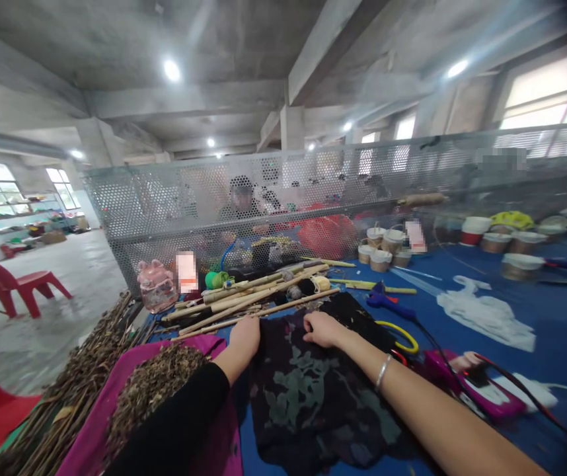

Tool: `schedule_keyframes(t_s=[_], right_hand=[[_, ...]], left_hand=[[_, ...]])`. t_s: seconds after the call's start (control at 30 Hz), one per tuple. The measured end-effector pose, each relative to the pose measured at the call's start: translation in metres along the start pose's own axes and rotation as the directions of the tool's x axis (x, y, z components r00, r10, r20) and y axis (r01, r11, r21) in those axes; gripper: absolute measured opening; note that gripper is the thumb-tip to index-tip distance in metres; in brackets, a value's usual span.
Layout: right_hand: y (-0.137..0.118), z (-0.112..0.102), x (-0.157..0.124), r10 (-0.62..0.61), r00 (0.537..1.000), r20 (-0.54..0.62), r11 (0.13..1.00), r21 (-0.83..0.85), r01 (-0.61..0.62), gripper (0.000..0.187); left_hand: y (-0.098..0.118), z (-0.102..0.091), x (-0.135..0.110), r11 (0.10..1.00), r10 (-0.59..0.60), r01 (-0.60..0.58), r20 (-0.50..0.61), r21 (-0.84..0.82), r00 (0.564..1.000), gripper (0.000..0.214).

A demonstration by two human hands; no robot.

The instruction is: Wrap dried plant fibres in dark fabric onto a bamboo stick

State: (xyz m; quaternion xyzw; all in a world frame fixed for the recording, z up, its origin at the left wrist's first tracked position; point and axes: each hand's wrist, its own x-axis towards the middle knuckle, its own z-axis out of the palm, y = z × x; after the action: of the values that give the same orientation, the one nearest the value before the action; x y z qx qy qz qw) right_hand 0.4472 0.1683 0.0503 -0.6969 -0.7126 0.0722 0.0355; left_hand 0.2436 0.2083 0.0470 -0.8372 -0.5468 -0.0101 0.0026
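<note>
A dark patterned cloth (298, 390) with grey-green shapes lies spread over the blue tabletop (250, 449) in front of me. My left hand (244, 340) is closed at its far left corner, the fingers curled round the edge. Along the far side, my right hand (324, 328) grips the cloth with bent fingers, their tips partly hidden. A silver bangle (383, 372) circles my right wrist. Just beyond both hands lie several peeled sticks (258, 294). To the right of the cloth is a blue-handled tool (387, 301) with a cord.
At left, a magenta cloth (85, 423) bears dry plant bits (159, 380), beside bundled twigs (60, 403). A perforated metal screen (179, 205) stands behind, with a person beyond it. Cups (380, 260), a white plastic bag (482, 314) and a magenta device (499, 400) sit at right.
</note>
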Motion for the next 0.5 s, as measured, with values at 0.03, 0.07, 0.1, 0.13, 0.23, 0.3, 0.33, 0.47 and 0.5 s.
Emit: schedule_keyframes(t_s=[0.03,0.07,0.1,0.13,0.23,0.3,0.33,0.47,0.5], right_hand=[[0.002,0.000,0.002,-0.022,1.000,0.012,1.000,0.011,0.022,0.014],[0.003,0.000,0.003,-0.042,0.999,0.019,0.999,0.022,0.042,0.010],[0.003,0.001,0.003,-0.059,0.998,0.021,0.998,0.031,0.058,0.009],[0.004,0.002,0.004,-0.069,0.997,0.019,0.997,0.040,0.068,0.009],[0.005,0.004,0.005,-0.070,0.997,0.010,0.996,0.062,0.069,0.025],[0.005,0.004,0.006,-0.068,0.998,0.010,0.995,0.074,0.067,0.033],[0.005,0.004,0.007,-0.073,0.997,0.011,0.994,0.081,0.072,0.033],[0.004,0.002,0.010,-0.118,0.993,0.010,0.985,0.130,0.116,0.031],[0.004,0.002,0.012,-0.123,0.992,0.009,0.982,0.147,0.121,0.033]], left_hand=[[-0.002,0.001,0.002,1.000,-0.023,0.023,0.005,0.004,1.000,0.032],[-0.003,0.002,0.003,0.999,-0.042,0.042,0.007,0.009,0.999,0.030],[-0.004,0.002,0.004,0.998,-0.057,0.057,0.005,0.012,0.998,0.029],[-0.004,0.001,0.003,0.998,-0.067,0.067,0.000,0.014,0.998,0.028],[-0.006,-0.002,0.001,0.996,-0.089,0.089,-0.011,0.012,0.996,0.025],[-0.007,-0.006,0.000,0.995,-0.104,0.104,-0.019,0.008,0.994,0.025],[-0.009,-0.008,-0.002,0.994,-0.111,0.112,-0.026,0.006,0.993,0.026],[-0.011,-0.012,-0.004,0.994,-0.112,0.112,-0.073,-0.007,0.991,0.037],[-0.010,-0.012,-0.004,0.997,-0.082,0.081,-0.079,-0.015,0.994,0.038]])
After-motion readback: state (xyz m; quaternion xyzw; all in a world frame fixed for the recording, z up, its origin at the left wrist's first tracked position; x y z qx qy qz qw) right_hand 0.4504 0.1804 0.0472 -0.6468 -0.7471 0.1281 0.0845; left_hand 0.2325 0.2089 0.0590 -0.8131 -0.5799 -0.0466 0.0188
